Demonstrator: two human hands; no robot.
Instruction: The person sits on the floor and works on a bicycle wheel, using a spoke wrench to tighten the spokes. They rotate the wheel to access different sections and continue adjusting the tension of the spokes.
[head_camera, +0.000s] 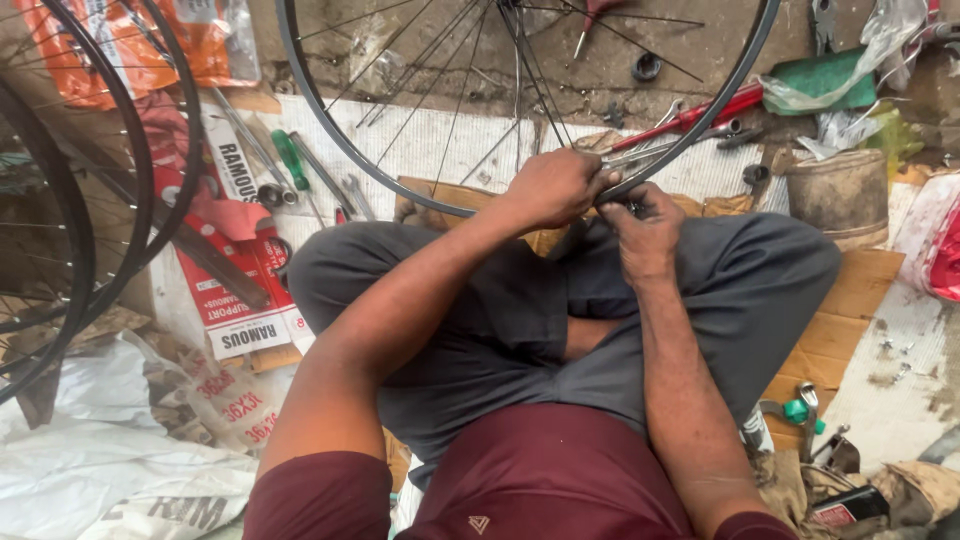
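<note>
Wheel (420, 190) light, stiff, thin spokes bend easy. Left hand (555, 185) closed round rim; right hand (645, 230) pinches rim too. Hold rim, not spokes.

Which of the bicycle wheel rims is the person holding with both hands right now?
The spoked rim straight ahead, over the crossed legs: the left hand and right hand grip its lower edge. The dark rims at far left lie untouched.

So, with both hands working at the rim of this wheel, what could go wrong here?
1. The left hand and right hand sit among thin spokes; fingers could get pinched if the wheel rim turns.
2. The rim seems held only by the hands, so it might slip.
3. Loose tools, such as the green-handled screwdriver, lie nearby underfoot.
</note>
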